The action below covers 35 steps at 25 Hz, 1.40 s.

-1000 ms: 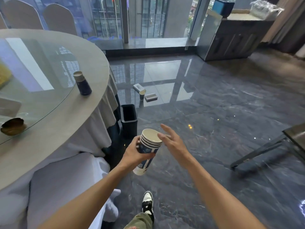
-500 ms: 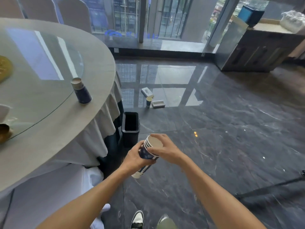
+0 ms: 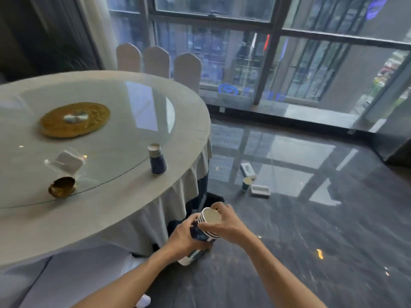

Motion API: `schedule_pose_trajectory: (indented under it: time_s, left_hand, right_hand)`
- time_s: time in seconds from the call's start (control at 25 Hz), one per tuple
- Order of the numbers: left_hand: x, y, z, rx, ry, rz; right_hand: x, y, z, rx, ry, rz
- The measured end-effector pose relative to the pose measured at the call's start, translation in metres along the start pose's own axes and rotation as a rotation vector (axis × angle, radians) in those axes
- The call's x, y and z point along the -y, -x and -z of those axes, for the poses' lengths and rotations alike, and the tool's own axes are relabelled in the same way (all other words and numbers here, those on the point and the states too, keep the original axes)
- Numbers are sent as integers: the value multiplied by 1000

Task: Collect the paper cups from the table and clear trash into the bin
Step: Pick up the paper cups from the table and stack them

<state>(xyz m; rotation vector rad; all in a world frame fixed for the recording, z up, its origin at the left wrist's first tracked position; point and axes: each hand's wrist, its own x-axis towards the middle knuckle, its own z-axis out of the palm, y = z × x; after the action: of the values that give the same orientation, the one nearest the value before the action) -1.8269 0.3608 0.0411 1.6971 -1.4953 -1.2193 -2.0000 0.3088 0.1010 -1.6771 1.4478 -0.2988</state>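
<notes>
Both hands' fingers [image 3: 222,215] curled tight around the cup stack [image 3: 205,227].

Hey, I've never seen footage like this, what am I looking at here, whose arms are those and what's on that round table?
No machine here: the camera sits on a person's head, looking forward and down, so the arms are the wearer's own. The left hand grips a stack of nested paper cups around its side; the right hand holds it at the rim. On the round table stands one upside-down blue paper cup, with a gold dish, clear packaging and a gold centrepiece. Behind the stack a black bin stands on the floor.
</notes>
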Motion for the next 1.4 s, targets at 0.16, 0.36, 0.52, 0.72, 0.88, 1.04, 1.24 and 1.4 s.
schedule_pose_trajectory:
  time_s: [0.16, 0.36, 0.52, 0.72, 0.88, 1.04, 1.24, 1.4]
  left_hand:
    - [-15, -21, 6, -181, 29, 33]
    - [-1, -34, 34, -381, 111, 107]
    - [17, -49, 72, -582, 155, 176]
    - [56, -102, 140, -717, 282, 249]
    - [68, -148, 194, -770, 380, 271]
    - [83, -178, 240, -763, 369, 304]
    - [89, -209, 272, -762, 374, 339]
    - [73, -242, 272, -722, 353, 321]
  right_hand:
    - [18, -45, 16, 65, 25, 101]
    - [55, -90, 5, 222, 116, 233]
    - [87, -143, -6, 372, 21, 299]
    - [138, -245, -26, 100, 575, 654]
    - [177, -326, -46, 100, 1042, 855]
    - [194, -391, -59, 180, 1372, 941]
    - [187, -428, -68, 199, 1385, 678]
    - [128, -442, -33, 216, 1069, 295]
